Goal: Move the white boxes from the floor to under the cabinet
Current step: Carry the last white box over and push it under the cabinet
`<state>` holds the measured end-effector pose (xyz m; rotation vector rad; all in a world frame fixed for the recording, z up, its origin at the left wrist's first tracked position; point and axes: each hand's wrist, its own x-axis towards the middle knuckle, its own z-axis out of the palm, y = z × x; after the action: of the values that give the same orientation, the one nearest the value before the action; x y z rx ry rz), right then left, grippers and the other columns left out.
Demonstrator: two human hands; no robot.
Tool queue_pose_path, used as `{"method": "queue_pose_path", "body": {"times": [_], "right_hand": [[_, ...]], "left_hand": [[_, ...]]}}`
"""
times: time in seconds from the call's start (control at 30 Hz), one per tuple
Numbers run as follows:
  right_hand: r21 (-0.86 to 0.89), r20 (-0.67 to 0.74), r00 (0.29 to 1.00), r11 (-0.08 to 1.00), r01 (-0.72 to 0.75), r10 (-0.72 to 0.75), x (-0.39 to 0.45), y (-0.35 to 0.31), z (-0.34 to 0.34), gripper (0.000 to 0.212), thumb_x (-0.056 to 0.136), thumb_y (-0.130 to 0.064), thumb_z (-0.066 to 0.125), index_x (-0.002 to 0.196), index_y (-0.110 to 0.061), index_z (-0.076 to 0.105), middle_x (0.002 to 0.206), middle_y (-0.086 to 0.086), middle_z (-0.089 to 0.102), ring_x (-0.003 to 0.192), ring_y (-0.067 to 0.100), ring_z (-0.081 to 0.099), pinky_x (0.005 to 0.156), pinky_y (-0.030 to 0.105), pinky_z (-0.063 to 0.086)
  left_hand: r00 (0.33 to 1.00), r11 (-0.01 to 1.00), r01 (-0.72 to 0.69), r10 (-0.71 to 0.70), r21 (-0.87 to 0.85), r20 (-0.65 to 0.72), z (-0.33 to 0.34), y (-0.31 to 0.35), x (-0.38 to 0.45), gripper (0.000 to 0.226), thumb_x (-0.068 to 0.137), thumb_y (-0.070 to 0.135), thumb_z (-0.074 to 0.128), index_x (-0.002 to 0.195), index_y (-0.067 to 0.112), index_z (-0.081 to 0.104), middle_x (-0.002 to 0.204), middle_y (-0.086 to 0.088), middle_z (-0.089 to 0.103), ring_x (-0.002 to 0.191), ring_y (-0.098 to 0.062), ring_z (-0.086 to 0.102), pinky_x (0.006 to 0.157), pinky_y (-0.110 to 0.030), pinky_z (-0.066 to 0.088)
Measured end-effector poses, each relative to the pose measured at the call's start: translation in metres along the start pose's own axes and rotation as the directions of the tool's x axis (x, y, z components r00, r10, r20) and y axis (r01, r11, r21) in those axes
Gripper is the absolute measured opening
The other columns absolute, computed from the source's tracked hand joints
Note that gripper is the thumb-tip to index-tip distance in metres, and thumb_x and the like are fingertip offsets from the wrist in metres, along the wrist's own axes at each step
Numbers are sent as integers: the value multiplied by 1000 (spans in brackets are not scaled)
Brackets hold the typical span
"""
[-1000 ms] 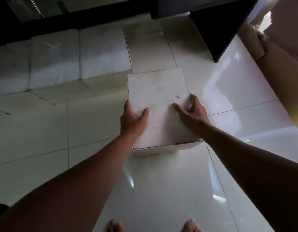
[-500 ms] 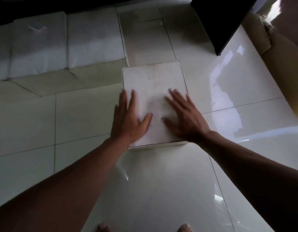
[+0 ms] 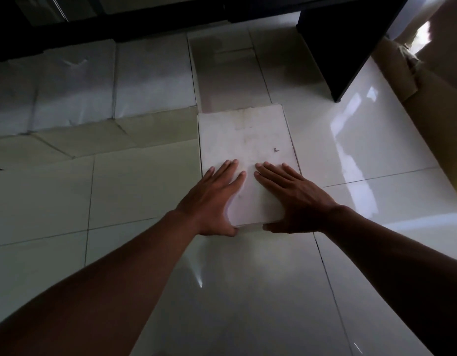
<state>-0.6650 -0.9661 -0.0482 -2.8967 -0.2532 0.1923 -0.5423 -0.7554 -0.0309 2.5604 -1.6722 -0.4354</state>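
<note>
A flat white box [image 3: 248, 140] lies on the glossy tiled floor, its far edge close to another white box [image 3: 222, 70] that sits under the dark cabinet [image 3: 145, 21]. My left hand [image 3: 212, 196] and my right hand [image 3: 291, 199] lie flat on the box's near end, fingers pointing away from me. Both thumbs hook over the near edge. Two more white boxes [image 3: 155, 78] [image 3: 75, 86] sit side by side under the cabinet to the left.
A dark cabinet side panel [image 3: 345, 47] stands on the floor at the upper right of the box. Brown cardboard [image 3: 432, 98] leans along the right edge. Shiny floor tiles [image 3: 248, 291] stretch between me and the box.
My hands went from gripping the box's sides to lying flat on top, then slid back to its near edge with thumbs over it. The box stays close to the row under the cabinet.
</note>
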Motion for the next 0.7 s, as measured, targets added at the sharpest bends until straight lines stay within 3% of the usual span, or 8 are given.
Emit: {"method": "queue_pose_path", "body": {"times": [0.23,0.43,0.53,0.7], "right_hand": [[14,-6,997,996,-83,83,20,25,-16,105,76,-56,70,154,-9,19,162,9,8,149,23,5,121,42,8],[48,-15,993,992,-119,119,58,39,-25,96,84,-46,67,154,-10,13,163,6,3,149,17,0,120,34,0],[73,-59,986,985,-154,158,81,44,-25,85,90,-34,63,154,-11,14,163,6,6,149,17,1,120,32,1],[101,-186,949,965,-241,256,111,45,-15,70,94,-17,56,153,-11,21,162,6,13,149,18,6,120,34,4]], "left_hand": [[998,991,65,-67,-117,-14,-13,-2,38,116,64,45,81,155,15,17,164,-4,1,150,-18,-2,121,-34,7],[993,986,105,-110,-131,-34,-20,-26,65,103,76,35,78,155,10,17,164,-6,1,150,-21,-1,121,-32,6],[987,980,125,-139,-154,-79,-20,-39,82,90,85,27,71,154,9,16,164,-7,0,150,-22,-3,119,-30,3],[961,969,147,-187,-200,-204,-14,-59,106,75,89,13,65,152,7,24,163,-8,10,150,-24,3,121,-35,10]]}}
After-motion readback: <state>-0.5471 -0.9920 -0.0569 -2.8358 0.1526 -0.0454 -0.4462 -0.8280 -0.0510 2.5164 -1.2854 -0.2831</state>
